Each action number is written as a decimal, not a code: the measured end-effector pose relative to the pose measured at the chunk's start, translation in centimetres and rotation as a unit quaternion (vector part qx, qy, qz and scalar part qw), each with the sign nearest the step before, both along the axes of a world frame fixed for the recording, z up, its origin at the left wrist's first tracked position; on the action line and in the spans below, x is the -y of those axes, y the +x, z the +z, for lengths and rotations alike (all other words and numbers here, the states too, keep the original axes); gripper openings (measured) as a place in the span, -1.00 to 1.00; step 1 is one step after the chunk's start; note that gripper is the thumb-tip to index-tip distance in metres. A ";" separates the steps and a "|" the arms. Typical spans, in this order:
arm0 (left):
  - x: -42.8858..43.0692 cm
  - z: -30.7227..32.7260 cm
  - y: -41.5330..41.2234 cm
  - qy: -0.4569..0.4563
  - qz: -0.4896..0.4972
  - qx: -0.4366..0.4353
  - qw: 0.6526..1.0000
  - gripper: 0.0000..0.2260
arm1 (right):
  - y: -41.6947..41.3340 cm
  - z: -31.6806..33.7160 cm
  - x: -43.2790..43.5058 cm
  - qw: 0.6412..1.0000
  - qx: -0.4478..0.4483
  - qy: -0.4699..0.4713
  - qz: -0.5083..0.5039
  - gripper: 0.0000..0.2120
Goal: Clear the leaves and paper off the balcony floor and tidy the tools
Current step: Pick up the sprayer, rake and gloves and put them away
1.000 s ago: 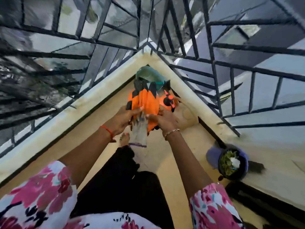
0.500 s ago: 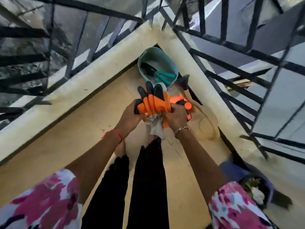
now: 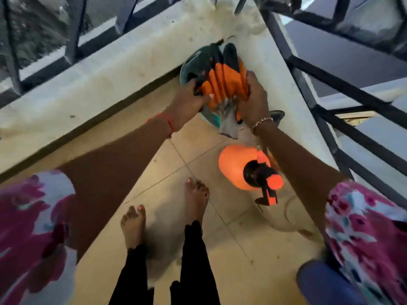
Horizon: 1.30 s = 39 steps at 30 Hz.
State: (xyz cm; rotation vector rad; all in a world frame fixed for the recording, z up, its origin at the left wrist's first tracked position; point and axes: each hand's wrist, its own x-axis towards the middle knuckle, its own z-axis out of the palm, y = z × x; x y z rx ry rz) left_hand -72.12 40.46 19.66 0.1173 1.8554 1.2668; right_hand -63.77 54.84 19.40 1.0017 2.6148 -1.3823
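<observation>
The floor (image 3: pixel 167 172) is of beige tiles and ends in a corner, where two pale concrete kerbs (image 3: pixel 114 69) meet under a black metal railing (image 3: pixel 326 84). The corner is narrow; the open floor lies behind, around the two bare feet (image 3: pixel 196 194). In the corner stands a teal bucket (image 3: pixel 187 67), close against the kerbs. Over its mouth both hands hold the orange and black gloves (image 3: pixel 222 80) bunched together: the left hand (image 3: pixel 189 100) is clamped on the left side of the bundle, the right hand (image 3: pixel 253 100) on the right side, and grey cuffs hang down between the wrists. An orange sprayer (image 3: pixel 237 166) stands on the tiles just under the right forearm, near the bucket
</observation>
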 end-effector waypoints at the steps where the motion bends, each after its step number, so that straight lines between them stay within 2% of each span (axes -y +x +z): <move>1: -0.5 -0.8 -0.5 0.001 -0.004 0.017 1.000 -0.63 | -0.6 -1.1 -0.7 1.000 0.002 0.009 0.004 -0.56; 8: -2.7 -4.0 -2.1 0.040 0.018 0.072 0.996 -0.48 | -4.8 -5.5 -3.1 0.993 0.026 0.105 0.036 -0.61; 12: -3.2 -4.9 -2.8 0.053 0.030 0.061 0.996 -0.37 | -6.6 -6.8 -3.8 0.987 0.042 0.142 0.069 -0.64; 14: -3.5 -5.5 -3.1 0.028 0.023 0.070 0.997 -0.43 | -7.1 -7.6 -4.1 0.969 0.110 0.191 0.114 -0.61; 17: -4.1 -6.0 -3.1 -0.006 0.012 0.134 0.991 -0.54 | -7.2 -8.6 -4.2 0.936 0.188 0.253 0.154 -0.60; 20: -4.1 -6.2 -3.3 -0.021 0.012 0.159 0.987 -0.59 | -7.0 -9.2 -3.9 0.928 0.203 0.276 0.147 -0.56; 22: -3.9 -6.4 -3.6 -0.025 0.027 0.146 0.989 -0.61 | -6.8 -9.3 -3.6 0.928 0.191 0.280 0.154 -0.52; 25: -3.2 -6.1 -3.9 -0.041 0.056 0.120 0.990 -0.80 | -6.6 -9.0 -3.3 0.916 0.197 0.304 0.171 -0.46; 26: -3.0 -5.7 -3.9 -0.045 0.053 0.112 0.991 -0.81 | -6.5 -8.8 -3.2 0.920 0.208 0.282 0.175 -0.44; 28: -2.1 -5.1 -3.8 -0.042 0.028 0.091 0.995 -0.76 | -6.3 -8.4 -3.0 0.931 0.231 0.202 0.198 -0.40; 30: -1.1 -4.1 -3.5 -0.047 0.003 0.063 0.997 -0.66 | -6.3 -7.7 -2.5 0.931 0.239 0.163 0.221 -0.47; 32: -0.3 -2.7 -3.3 -0.061 -0.013 0.036 0.997 -0.58 | -6.1 -6.6 -1.7 0.931 0.244 0.159 0.222 -0.55; 34: 0.4 -1.3 -2.8 -0.075 -0.031 0.005 0.997 -0.56 | -5.7 -5.3 -0.4 0.934 0.240 0.143 0.221 -0.52; 36: 0.9 0.1 -2.3 -0.079 -0.061 -0.026 0.995 -0.58 | -5.1 -4.2 0.9 0.936 0.229 0.152 0.221 -0.51; 39: 2.0 2.4 -0.7 -0.074 -0.114 -0.087 0.987 -0.65 | -3.0 -2.6 4.0 0.941 0.215 0.161 0.208 -0.60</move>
